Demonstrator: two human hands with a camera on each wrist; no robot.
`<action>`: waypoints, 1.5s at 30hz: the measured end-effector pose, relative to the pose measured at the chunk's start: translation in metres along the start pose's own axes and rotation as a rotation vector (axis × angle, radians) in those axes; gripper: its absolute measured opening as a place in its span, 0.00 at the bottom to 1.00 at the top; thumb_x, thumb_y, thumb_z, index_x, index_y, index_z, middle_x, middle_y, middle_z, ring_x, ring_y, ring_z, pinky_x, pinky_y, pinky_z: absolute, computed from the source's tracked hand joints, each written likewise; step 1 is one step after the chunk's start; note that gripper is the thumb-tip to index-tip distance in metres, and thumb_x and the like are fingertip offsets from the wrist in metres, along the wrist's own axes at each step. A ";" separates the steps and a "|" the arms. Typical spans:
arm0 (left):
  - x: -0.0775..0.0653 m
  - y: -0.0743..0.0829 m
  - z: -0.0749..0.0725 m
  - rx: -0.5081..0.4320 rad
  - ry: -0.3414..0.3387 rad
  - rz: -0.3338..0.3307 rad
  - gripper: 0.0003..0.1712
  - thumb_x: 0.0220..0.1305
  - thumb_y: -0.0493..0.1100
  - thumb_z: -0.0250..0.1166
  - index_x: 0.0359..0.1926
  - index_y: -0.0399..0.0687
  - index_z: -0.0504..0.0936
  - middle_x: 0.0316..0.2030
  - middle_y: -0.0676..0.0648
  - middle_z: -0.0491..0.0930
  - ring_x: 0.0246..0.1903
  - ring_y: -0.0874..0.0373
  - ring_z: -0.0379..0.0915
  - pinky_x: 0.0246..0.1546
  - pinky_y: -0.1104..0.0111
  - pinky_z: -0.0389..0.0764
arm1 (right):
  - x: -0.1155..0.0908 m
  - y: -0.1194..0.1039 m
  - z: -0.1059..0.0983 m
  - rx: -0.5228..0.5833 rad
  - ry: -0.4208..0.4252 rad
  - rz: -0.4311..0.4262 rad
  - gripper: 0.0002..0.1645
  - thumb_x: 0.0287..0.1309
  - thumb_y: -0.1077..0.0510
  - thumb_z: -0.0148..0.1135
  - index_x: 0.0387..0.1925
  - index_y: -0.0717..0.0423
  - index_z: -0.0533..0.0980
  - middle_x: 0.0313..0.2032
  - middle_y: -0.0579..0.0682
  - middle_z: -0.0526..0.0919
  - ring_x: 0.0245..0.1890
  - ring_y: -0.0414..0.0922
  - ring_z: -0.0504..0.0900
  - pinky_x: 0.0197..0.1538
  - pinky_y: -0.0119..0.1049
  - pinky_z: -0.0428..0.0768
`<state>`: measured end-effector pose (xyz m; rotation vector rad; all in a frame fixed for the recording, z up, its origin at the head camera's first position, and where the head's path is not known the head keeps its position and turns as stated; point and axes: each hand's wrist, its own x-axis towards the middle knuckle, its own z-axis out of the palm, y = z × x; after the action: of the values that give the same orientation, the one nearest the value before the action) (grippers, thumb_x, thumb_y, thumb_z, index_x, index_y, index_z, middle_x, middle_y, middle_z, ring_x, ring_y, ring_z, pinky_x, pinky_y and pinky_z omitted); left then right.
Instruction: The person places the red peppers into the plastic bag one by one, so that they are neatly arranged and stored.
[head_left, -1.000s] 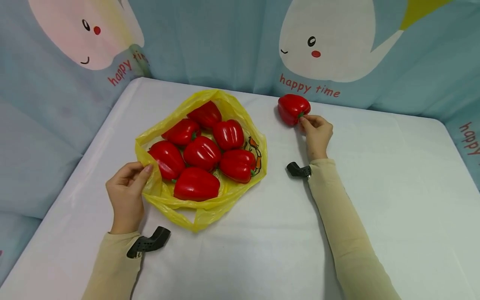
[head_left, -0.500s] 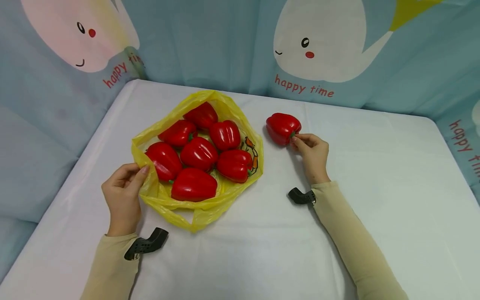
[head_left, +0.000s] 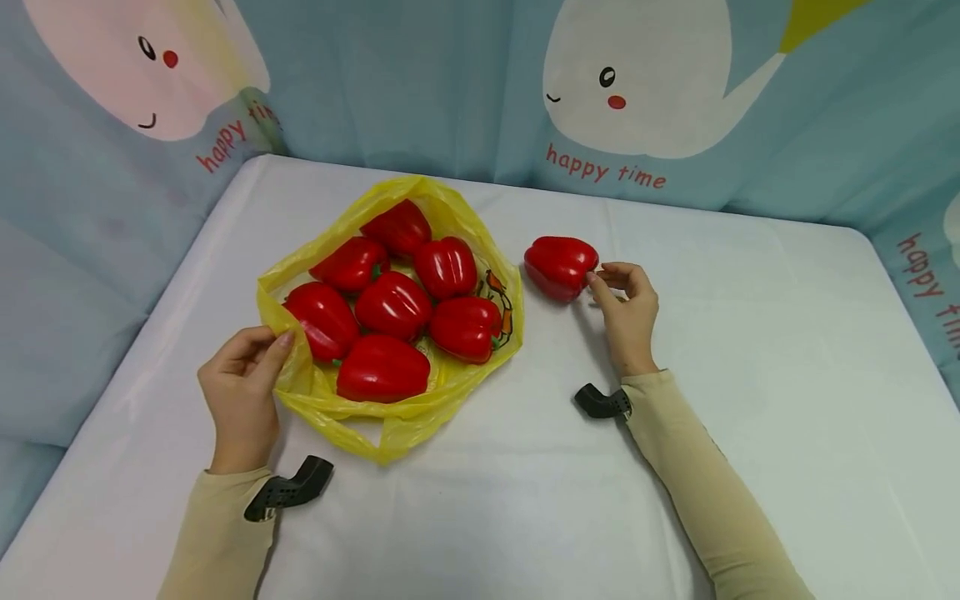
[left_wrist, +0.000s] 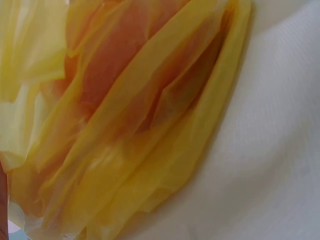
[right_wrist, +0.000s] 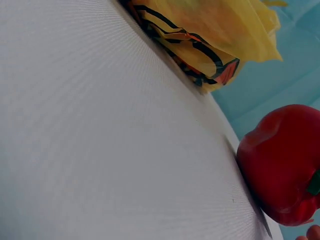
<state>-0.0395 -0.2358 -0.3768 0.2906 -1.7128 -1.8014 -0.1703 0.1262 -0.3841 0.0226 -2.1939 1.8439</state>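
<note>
In the head view, my left hand [head_left: 243,392] pinches the rim of a yellow plastic bag [head_left: 378,454] between thumb and fingers. The bag's mouth is spread, showing several red bell peppers [head_left: 393,306] inside. To the bag's right, one more red bell pepper [head_left: 561,267] lies on its side on the table. My right hand [head_left: 628,308] is at its stem end, with fingers parted and thumb tip right at the pepper. The right wrist view shows that pepper's green stem [right_wrist: 314,183] uncovered, fingertips below it. The left wrist view is filled by the bag's folds [left_wrist: 135,145].
A white cloth [head_left: 780,367] covers the table. Behind it hangs a blue curtain [head_left: 420,92] with printed whales. Black wrist cameras [head_left: 292,490] sit on both sleeves. A printed pattern [right_wrist: 210,60] marks the bag's side.
The loose pepper has come toward me and slightly left, nearer the bag, drawn by my right hand at its stem. Now the right fingers have loosened. My left hand keeps its pinch on the bag.
</note>
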 end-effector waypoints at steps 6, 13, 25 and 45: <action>0.000 0.002 -0.001 0.019 0.002 0.003 0.03 0.57 0.29 0.64 0.31 0.37 0.84 0.24 0.50 0.80 0.21 0.60 0.64 0.24 0.80 0.69 | -0.003 -0.013 0.003 -0.075 -0.210 0.017 0.38 0.58 0.64 0.60 0.66 0.69 0.55 0.63 0.64 0.63 0.62 0.55 0.64 0.61 0.43 0.67; 0.000 0.003 -0.001 0.001 -0.011 0.010 0.04 0.58 0.29 0.64 0.31 0.37 0.84 0.25 0.50 0.80 0.22 0.61 0.65 0.26 0.80 0.71 | -0.003 -0.012 0.005 -0.108 -0.304 0.044 0.48 0.56 0.65 0.63 0.70 0.64 0.47 0.67 0.62 0.57 0.65 0.54 0.60 0.65 0.49 0.61; 0.000 0.001 -0.001 -0.044 -0.015 0.010 0.03 0.57 0.28 0.64 0.30 0.35 0.84 0.25 0.49 0.81 0.22 0.61 0.65 0.26 0.80 0.72 | 0.008 0.017 0.003 -0.147 -0.289 0.030 0.48 0.54 0.62 0.67 0.70 0.61 0.50 0.64 0.59 0.64 0.62 0.52 0.64 0.63 0.46 0.64; 0.000 0.002 0.001 -0.070 -0.023 0.008 0.03 0.57 0.28 0.64 0.31 0.34 0.84 0.26 0.48 0.81 0.23 0.61 0.68 0.28 0.80 0.73 | 0.006 0.017 0.001 -0.081 -0.407 0.080 0.48 0.51 0.64 0.68 0.69 0.56 0.52 0.64 0.56 0.63 0.63 0.50 0.62 0.64 0.45 0.64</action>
<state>-0.0396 -0.2355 -0.3750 0.2341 -1.6598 -1.8612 -0.1794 0.1294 -0.3990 0.3253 -2.5693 1.9282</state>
